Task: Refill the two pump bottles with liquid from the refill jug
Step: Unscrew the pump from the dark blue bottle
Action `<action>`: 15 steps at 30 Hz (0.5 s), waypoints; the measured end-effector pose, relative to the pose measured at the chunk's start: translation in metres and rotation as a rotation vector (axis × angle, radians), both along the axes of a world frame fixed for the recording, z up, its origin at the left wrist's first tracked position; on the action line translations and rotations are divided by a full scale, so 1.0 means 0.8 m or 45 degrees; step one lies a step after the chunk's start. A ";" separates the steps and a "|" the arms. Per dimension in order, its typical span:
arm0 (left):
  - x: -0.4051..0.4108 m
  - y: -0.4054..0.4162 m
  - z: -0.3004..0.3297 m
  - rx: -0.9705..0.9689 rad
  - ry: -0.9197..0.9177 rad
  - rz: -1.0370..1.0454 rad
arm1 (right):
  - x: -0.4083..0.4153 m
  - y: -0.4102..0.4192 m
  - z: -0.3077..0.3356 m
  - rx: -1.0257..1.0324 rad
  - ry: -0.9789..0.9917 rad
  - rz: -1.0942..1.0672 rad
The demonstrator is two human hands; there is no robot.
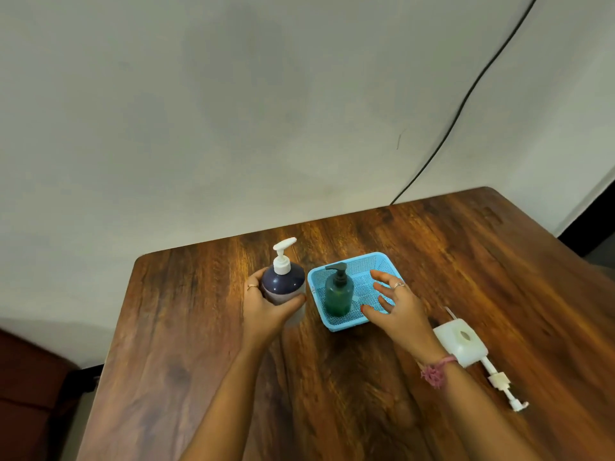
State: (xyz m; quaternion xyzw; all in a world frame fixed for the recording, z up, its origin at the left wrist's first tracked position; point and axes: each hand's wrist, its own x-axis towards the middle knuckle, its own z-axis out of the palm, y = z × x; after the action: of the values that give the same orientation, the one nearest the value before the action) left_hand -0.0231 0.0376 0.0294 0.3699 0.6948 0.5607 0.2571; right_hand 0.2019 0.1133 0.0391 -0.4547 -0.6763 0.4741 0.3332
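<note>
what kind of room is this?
Likely a plain indoor room, home or office: a bare wooden table against a painted wall, a black cable trailing down it.

A dark wooden table (432, 261) bears a blue basket (336, 324) at centre, a white-pump bottle (283, 284) beside it, apparently resting there, and a white dispenser (461, 342) lower right.

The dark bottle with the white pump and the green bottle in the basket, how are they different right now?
The dark bottle has a white pump; the green bottle has a dark one. The dark bottle is outside the blue basket, gripped by the left hand; the green bottle stands inside it, the open right hand beside it. Both are upright with pumps on.
</note>
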 end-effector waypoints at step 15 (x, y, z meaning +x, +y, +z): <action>0.152 0.027 0.133 0.134 -0.035 -0.185 | 0.029 0.044 0.196 -0.043 0.472 0.443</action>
State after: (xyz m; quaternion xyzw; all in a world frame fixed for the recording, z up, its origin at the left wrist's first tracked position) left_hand 0.0984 0.0596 0.1359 0.4247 0.6319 0.5813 0.2870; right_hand 0.2251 0.1488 0.1962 -0.2422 -0.6637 0.6108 0.3575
